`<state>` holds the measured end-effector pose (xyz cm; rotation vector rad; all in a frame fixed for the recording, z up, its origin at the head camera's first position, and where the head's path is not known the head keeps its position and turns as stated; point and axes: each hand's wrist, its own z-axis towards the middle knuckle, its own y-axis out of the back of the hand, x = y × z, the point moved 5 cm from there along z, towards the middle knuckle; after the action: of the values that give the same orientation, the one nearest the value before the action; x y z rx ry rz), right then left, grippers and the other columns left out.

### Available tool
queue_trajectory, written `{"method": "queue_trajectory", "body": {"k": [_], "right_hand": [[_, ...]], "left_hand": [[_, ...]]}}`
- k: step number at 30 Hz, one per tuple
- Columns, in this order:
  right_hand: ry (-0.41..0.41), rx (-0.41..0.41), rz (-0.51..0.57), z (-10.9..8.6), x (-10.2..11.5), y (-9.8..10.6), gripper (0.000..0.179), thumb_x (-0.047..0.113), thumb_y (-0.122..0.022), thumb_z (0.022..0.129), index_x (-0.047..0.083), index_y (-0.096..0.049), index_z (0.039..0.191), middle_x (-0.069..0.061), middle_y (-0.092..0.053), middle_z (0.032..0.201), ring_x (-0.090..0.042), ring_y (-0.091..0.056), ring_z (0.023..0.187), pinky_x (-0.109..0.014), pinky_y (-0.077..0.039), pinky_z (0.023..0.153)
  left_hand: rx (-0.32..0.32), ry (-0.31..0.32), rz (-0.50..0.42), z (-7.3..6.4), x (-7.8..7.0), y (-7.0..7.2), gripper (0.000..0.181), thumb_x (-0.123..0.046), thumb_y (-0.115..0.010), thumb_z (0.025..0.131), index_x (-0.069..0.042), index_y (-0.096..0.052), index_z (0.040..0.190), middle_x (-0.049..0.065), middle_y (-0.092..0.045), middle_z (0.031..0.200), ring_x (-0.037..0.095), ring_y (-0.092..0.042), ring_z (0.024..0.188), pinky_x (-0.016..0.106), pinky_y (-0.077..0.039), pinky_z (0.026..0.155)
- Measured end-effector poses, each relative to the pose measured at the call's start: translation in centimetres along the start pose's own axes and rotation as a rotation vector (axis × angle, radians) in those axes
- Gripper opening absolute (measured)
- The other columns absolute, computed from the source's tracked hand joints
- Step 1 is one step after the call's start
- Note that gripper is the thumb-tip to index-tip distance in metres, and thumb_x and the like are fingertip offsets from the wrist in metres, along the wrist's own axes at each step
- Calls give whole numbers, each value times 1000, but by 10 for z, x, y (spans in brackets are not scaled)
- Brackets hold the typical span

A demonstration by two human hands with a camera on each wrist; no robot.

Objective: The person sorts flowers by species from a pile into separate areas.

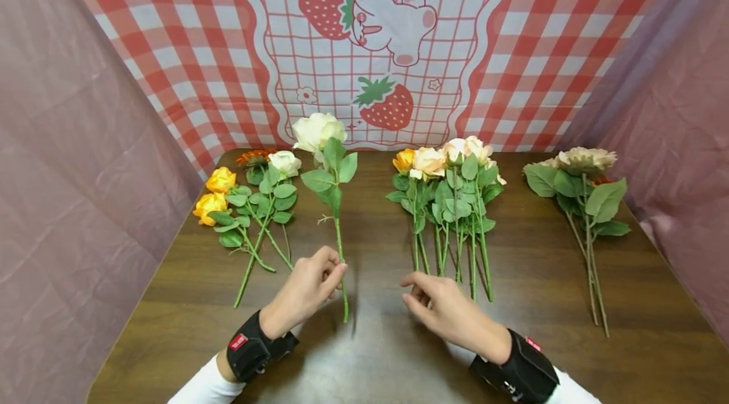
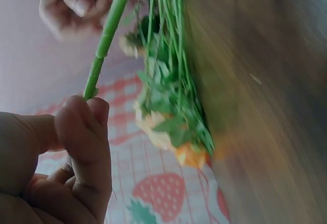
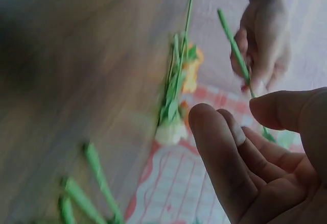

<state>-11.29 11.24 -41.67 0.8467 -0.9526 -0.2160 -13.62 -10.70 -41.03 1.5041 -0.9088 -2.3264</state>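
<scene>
My left hand (image 1: 309, 280) pinches the green stem of a white rose (image 1: 319, 132) between thumb and fingers. The bloom points away from me, with several leaves below it. In the left wrist view the cut end of the stem (image 2: 106, 38) juts out past the fingertips. My right hand (image 1: 450, 310) holds nothing; its fingers are loosely bent, the thumb apart from them. It hovers by the lower stems of a row of peach roses (image 1: 428, 162), which lie on the table with an orange flower (image 1: 404, 160) at their left.
Yellow roses (image 1: 221, 180), a smaller white rose (image 1: 285, 163) and a dark orange flower lie on the left of the wooden table (image 1: 376, 353). At the right lies a bunch with a pale, wide bloom (image 1: 586, 160). A checked strawberry cloth (image 1: 387, 106) hangs behind.
</scene>
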Motion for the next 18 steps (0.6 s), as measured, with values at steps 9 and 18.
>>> {"method": "queue_trajectory", "body": {"k": [9,18], "right_hand": [[-8,73,135,8,12,-21,43,14,-62,87,9,-45,126,4,-64,82,-2,-58,71,-25,-54,60],[2,47,235,8,10,-31,51,13,-63,87,9,-38,131,1,-66,82,-4,-60,72,-26,-54,59]], "left_hand": [[100,-133,-47,2,-19,-22,10,-9,-56,91,-4,-48,94,7,-66,65,5,-56,50,18,-47,43],[162,-159,-93,5,-27,-39,13,-8,-57,90,-4,-47,97,8,-67,65,10,-59,53,15,-45,45]]}}
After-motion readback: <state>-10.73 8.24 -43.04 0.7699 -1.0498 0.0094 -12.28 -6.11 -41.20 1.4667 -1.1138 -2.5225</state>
